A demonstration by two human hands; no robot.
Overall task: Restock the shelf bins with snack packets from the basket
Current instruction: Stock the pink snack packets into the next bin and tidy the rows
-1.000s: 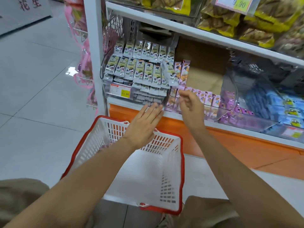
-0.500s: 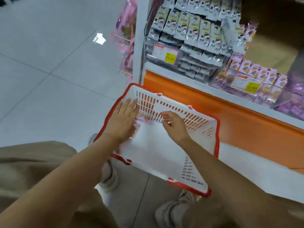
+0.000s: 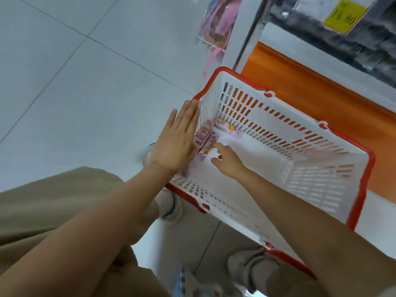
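Here, one basket (image 3: 310, 174) holds about three packets (image 3: 230, 129), right hand (image 3: 227, 161) touching.

Shop: yellow price tag (image 3: 345, 16) on shelving (image 3: 237, 28), red-rimmed shopping basket (image 3: 321, 174) (white, slotted) on tiled floor (image 3: 75, 82).

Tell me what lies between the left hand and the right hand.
Purple snack packets lie between the left hand and the right hand, piled against the side wall of the basket. The head view shows it.
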